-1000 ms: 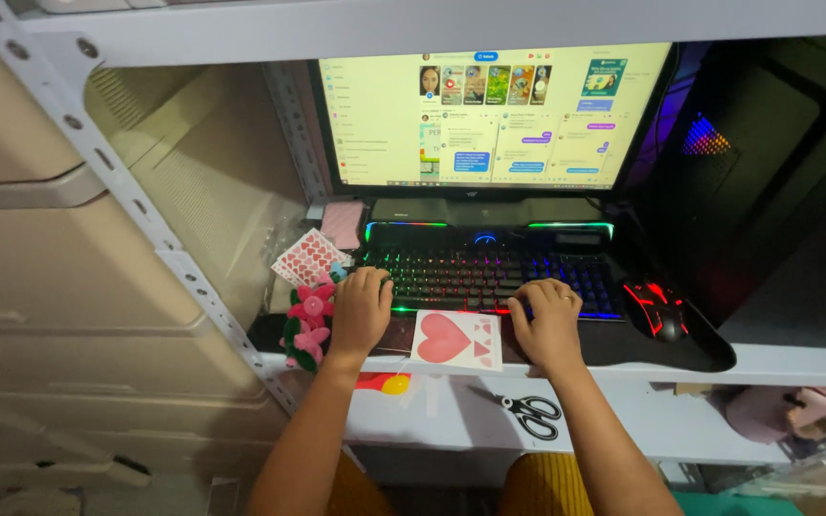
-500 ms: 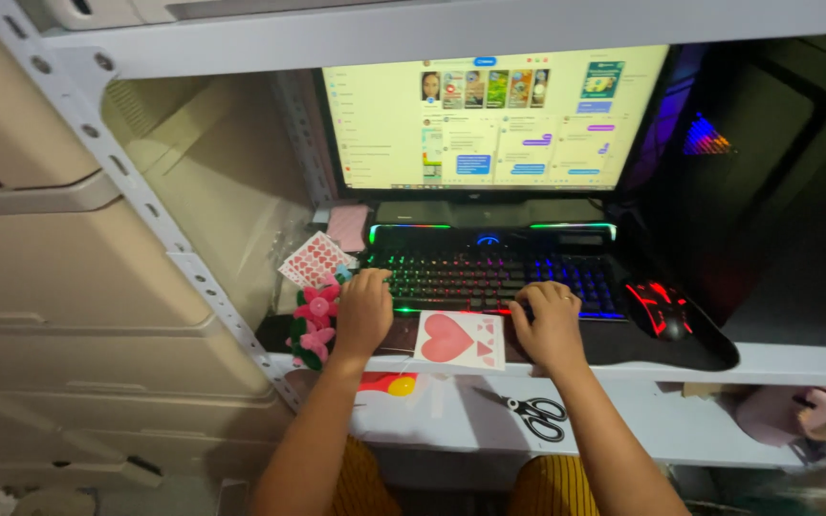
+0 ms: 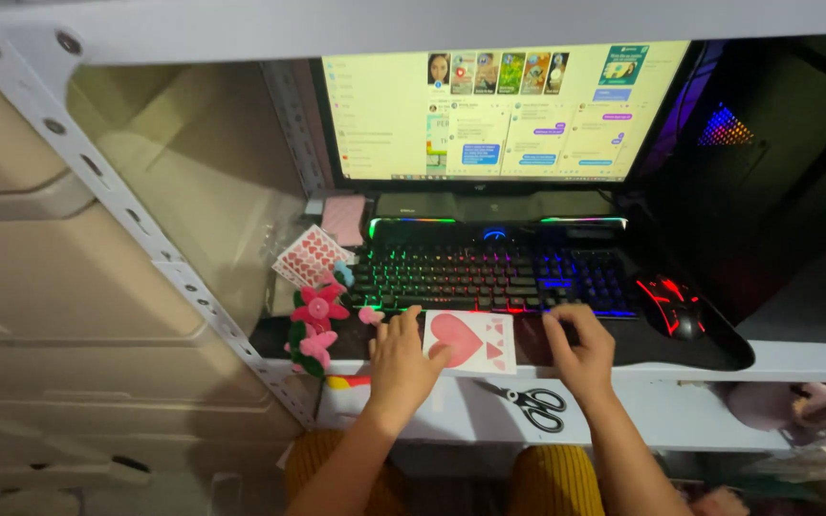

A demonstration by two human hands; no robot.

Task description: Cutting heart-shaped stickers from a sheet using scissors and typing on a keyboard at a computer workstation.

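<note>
Both hands have slid back off the keys since the earlier frames and now sit at the front edge of the desk. From the head camera, the left hand lies flat with fingers spread, its thumb side touching the left edge of a white card printed with a big pink heart; it presses on the card rather than gripping it. At three o'clock from the card, the right hand rests loose and unclenched on the black desk mat, holding nothing. At twelve o'clock from the card glows a rainbow-lit keyboard, and above that a bright monitor. A black mouse with red lighting sits at three o'clock from the keyboard. At nine o'clock from the left hand stand pink felt flowers, with a sheet of heart stickers just above them. Black-handled scissors lie on the lower shelf at six o'clock, between the forearms.
</note>
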